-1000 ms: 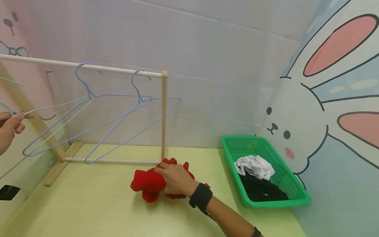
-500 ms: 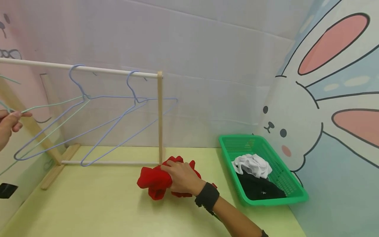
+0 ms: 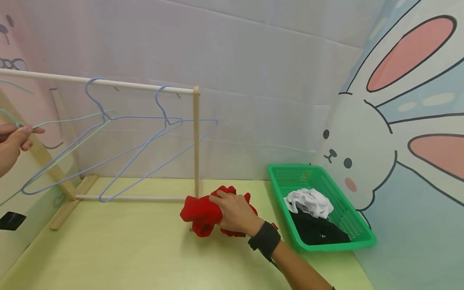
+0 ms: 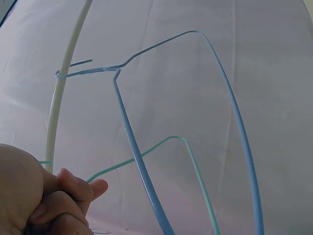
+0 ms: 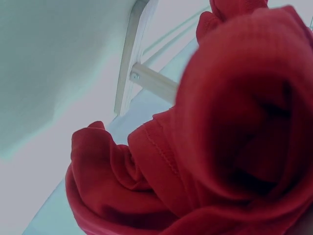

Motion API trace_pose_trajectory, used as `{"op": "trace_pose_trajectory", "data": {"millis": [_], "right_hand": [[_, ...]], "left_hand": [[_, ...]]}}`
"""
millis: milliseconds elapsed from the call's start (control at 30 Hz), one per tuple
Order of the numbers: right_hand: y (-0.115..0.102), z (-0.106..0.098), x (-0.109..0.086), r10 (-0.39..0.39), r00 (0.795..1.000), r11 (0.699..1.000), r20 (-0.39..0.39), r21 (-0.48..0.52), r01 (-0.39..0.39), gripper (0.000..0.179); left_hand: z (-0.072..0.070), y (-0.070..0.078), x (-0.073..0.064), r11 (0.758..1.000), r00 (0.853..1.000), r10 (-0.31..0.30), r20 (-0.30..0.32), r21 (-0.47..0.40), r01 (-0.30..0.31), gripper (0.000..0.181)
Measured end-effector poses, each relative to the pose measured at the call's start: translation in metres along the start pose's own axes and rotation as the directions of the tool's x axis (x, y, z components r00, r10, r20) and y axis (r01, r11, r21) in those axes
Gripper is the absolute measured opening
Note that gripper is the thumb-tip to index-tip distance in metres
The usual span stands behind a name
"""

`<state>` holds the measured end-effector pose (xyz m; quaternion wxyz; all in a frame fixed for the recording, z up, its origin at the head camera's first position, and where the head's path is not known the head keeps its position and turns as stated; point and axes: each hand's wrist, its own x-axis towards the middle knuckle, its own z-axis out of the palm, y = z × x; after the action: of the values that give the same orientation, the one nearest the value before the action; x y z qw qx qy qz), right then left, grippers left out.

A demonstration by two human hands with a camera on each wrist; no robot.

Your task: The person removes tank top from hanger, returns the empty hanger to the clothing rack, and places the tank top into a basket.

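My left hand (image 3: 13, 145) pinches a thin green clothes hanger (image 3: 69, 120) near its neck, at the left edge of the head view. In the left wrist view the thumb and fingers close on the wire, beside a blue hanger (image 4: 128, 128). My right hand (image 3: 237, 211) grips a bunched red garment (image 3: 203, 211) over the table, just right of the rack's near post. That red cloth fills much of the right wrist view, its folds (image 5: 161, 166) hiding the fingers. Two blue hangers, one of them the right-hand hanger (image 3: 139, 152), hang from the white rail (image 3: 137, 85).
A green basket (image 3: 286, 201) at the right holds a white garment (image 3: 309, 202) and a black garment (image 3: 317, 229). The rack's wooden post (image 3: 196, 141) stands close to the red garment. A black object (image 3: 12, 221) is at the far left. Printed sheets form the walls.
My right hand has carried the red garment to the right, toward the basket. My left hand and the green hanger have risen slightly. The head view has shifted a little.
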<state>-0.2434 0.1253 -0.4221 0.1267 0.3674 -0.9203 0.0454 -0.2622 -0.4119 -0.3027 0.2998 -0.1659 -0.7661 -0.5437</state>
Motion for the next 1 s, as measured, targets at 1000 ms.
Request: {"op": "trace_pose_trajectory", "data": {"millis": [1000], "right_hand": [[0.047,-0.033,-0.03,0.128,0.99,0.991,-0.066,-0.029,-0.13,0.065]], "left_hand": [[0.01,0.046,0.031,0.921,0.981,-0.194,0.002,0.344,0.181,0.052]]}}
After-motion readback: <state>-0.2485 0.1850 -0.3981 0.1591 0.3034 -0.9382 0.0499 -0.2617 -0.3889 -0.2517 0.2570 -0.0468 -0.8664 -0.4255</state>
